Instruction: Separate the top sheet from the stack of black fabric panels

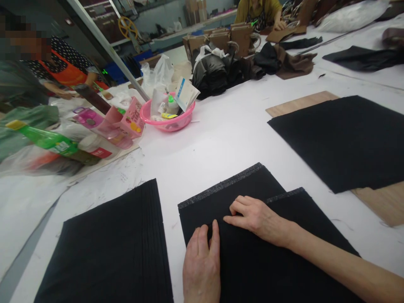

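Two black fabric panels overlap in front of me. The lower black fabric panel point(208, 212) shows a speckled grey strip along its far edge. The upper black fabric panel point(252, 269) lies partly over it, shifted to the right, with a similar strip at its far right corner. My left hand point(202, 265) rests on the panels near their left side, fingers extended and the thumb a little apart. Beside it, my right hand point(255, 219) touches the fabric by the upper panel's far edge. Its fingers are slightly bent, with a gap to the thumb.
A black fabric stack point(116, 248) lies on the left. More black fabric point(341, 139) covers brown boards on the right. Beyond are a pink basin point(170, 122) of small items, a green bottle point(57, 143) and dark bundles point(214, 71). Two other people work farther back.
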A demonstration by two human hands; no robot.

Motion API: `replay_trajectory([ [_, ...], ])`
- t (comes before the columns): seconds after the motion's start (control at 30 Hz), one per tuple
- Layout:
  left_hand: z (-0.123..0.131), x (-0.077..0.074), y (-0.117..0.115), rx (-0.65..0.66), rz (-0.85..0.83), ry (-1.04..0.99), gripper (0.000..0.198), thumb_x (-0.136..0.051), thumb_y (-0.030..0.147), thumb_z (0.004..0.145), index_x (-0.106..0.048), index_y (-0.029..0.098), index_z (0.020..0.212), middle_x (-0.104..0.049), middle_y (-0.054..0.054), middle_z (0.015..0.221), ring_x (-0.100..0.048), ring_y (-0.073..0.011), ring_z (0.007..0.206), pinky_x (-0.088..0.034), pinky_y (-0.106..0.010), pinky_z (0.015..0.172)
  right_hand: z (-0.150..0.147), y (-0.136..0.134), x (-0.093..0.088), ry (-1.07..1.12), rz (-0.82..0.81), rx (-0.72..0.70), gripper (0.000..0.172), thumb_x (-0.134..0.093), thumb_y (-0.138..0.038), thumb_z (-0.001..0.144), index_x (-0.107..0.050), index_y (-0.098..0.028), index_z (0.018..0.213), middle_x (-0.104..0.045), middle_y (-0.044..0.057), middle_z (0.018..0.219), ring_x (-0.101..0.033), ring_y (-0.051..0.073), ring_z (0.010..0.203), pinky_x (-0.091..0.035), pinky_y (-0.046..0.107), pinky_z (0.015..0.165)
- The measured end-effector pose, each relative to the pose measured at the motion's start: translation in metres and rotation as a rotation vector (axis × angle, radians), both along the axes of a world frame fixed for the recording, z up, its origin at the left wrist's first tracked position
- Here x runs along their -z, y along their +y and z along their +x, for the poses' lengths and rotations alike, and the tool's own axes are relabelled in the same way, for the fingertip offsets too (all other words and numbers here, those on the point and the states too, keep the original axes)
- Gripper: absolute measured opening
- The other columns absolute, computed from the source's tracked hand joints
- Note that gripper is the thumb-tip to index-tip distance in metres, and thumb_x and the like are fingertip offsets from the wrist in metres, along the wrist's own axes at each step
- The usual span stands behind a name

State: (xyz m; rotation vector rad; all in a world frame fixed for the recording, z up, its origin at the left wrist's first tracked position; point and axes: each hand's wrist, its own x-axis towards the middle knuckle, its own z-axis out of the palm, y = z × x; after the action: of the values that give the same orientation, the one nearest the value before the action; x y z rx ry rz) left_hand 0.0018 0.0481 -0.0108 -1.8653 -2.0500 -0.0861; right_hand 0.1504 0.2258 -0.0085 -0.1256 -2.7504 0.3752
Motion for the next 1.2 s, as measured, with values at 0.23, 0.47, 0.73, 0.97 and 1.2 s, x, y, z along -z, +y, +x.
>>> replay_trajectory([
  [0.23,-0.001,-0.002,0.005,0.058,-0.02,0.032,0.05,-0.044,-0.004,0.079,-0.059,0.011,0.124,-0.059,-0.014,0.116,-0.058,-0.0296,0.108,-0.058,-0.043,0.086,0.0,0.0,-0.002,-0.038,-0.022,0.006,0.022,-0.044,-0.012,0.102,-0.063,-0.02,0.11,-0.053,0.004,0.092,-0.045,0.017,0.083,-0.038,0.03,0.072],
  [0.47,-0.003,-0.006,0.015,0.198,-0.07,0.096,0.045,-0.042,-0.003,0.079,-0.063,0.008,0.118,-0.063,-0.013,0.113,-0.061,-0.0262,0.102,-0.058,-0.038,0.086,-0.002,0.001,-0.003,-0.024,-0.025,0.006,0.021,-0.046,-0.013,0.102,-0.063,-0.021,0.111,-0.054,0.003,0.092,-0.046,0.018,0.085,-0.037,0.03,0.071],
  [0.73,0.001,-0.007,0.018,0.154,-0.076,0.108,0.049,-0.05,0.001,0.078,-0.06,0.011,0.125,-0.062,-0.012,0.108,-0.06,-0.0257,0.099,-0.058,-0.038,0.082,0.015,0.016,-0.005,0.025,-0.086,0.0,0.02,-0.049,-0.012,0.101,-0.066,-0.022,0.106,-0.056,0.002,0.093,-0.047,0.017,0.085,-0.037,0.028,0.071],
  [0.97,0.002,-0.008,0.019,0.147,-0.108,0.092,0.053,-0.054,0.004,0.078,-0.057,0.014,0.13,-0.06,-0.011,0.107,-0.058,-0.0257,0.102,-0.056,-0.038,0.083,0.033,0.027,-0.004,0.017,-0.093,0.002,0.021,-0.048,-0.011,0.101,-0.066,-0.02,0.106,-0.056,0.003,0.093,-0.046,0.017,0.083,-0.036,0.029,0.069],
  [1.2,0.002,-0.012,0.021,0.154,-0.128,0.107,0.056,-0.053,0.003,0.077,-0.056,0.016,0.131,-0.06,-0.01,0.106,-0.058,-0.0254,0.099,-0.056,-0.038,0.082,0.034,0.024,-0.005,-0.01,-0.06,0.005,0.024,-0.044,-0.011,0.102,-0.065,-0.02,0.11,-0.055,0.004,0.095,-0.045,0.017,0.083,-0.036,0.03,0.068],
])
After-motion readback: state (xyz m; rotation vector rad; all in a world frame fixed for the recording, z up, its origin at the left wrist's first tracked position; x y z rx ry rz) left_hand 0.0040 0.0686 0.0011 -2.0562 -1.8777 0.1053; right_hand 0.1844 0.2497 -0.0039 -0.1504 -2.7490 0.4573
